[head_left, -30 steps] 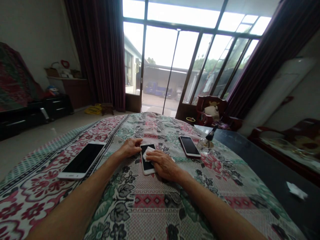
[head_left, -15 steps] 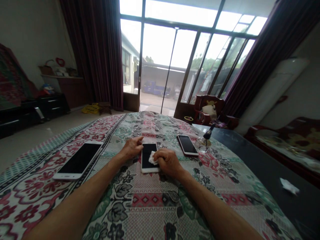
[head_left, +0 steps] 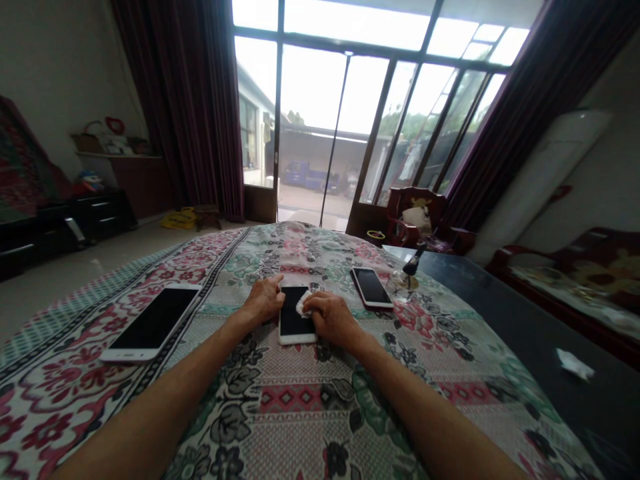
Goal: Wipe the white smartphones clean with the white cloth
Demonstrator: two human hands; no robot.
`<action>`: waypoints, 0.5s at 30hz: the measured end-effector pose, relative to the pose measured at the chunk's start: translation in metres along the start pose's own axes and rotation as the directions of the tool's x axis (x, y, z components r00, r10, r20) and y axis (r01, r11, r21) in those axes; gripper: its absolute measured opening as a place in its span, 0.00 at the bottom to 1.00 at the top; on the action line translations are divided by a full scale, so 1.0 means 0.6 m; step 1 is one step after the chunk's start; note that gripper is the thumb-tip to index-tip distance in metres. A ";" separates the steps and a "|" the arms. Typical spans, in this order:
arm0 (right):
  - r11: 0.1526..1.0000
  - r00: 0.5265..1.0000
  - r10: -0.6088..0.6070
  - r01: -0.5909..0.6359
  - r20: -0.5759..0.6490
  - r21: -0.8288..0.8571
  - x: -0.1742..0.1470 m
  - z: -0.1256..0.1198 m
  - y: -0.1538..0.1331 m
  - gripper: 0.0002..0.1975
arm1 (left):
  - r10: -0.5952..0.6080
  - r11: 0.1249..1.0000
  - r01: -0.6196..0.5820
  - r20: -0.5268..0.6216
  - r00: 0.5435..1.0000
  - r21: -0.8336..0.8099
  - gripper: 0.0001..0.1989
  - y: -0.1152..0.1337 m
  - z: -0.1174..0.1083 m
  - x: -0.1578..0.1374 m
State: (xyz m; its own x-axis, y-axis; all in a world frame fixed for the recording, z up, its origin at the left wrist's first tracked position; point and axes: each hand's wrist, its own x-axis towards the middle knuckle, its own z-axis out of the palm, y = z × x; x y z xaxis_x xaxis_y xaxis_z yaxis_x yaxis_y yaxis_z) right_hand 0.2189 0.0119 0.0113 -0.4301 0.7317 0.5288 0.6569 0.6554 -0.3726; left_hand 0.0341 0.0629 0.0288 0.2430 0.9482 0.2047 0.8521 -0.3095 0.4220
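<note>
A white smartphone with a dark screen lies flat on the flowered tablecloth in front of me. My left hand grips its left edge, the index finger pointing past the upper corner. Pinched in my right hand is a crumpled white tissue, pressed on the upper right of the screen. That hand covers part of the phone's right edge. A larger white phone lies off to the left, screen up. To the right rests another phone with a pale front and reddish edge.
A clear glass bottle with a dark top stands beyond the right-hand phone. On the dark tabletop at the right lies another crumpled tissue. A wooden chair and glass doors are past the table's far edge.
My right hand has slid the tissue up the screen, toward the phone's far end. My left hand stays at the phone's left edge. The whole view has shifted slightly.
</note>
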 end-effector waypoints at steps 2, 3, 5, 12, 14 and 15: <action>1.000 0.999 0.021 -0.021 0.030 0.012 0.000 -0.005 -0.006 0.15 | -0.005 1.000 0.005 -0.008 1.000 -0.012 0.24 0.001 0.000 -0.001; 0.999 0.998 0.033 -0.035 0.061 0.028 0.001 -0.009 -0.009 0.15 | -0.015 1.000 0.015 -0.010 1.000 -0.028 0.25 0.002 -0.001 -0.001; 0.992 0.982 0.066 -0.085 0.179 0.096 0.002 -0.018 -0.017 0.15 | -0.034 0.997 0.032 -0.016 0.999 -0.070 0.26 0.001 -0.002 -0.001; 0.902 0.771 0.092 -0.333 0.631 0.275 0.006 -0.077 -0.067 0.17 | -0.033 0.991 0.031 -0.010 0.999 -0.131 0.25 -0.007 -0.009 0.000; 0.876 0.711 0.011 -0.347 0.703 0.336 0.009 -0.096 -0.080 0.17 | -0.028 0.992 0.029 0.010 1.000 -0.124 0.25 -0.008 -0.011 -0.001; 0.854 0.691 -0.031 -0.357 0.723 0.378 0.011 -0.103 -0.083 0.16 | -0.032 0.991 0.034 0.017 0.999 -0.131 0.26 -0.008 -0.012 -0.001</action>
State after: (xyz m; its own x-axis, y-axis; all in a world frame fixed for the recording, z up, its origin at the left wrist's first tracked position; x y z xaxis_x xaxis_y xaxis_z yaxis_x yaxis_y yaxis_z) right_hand 0.2215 -0.0277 0.0806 -0.7651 0.6200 -0.1742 0.4802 0.3691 -0.7957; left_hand 0.0264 0.0632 0.0331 0.2235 0.9586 0.1763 0.7916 -0.2841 0.5409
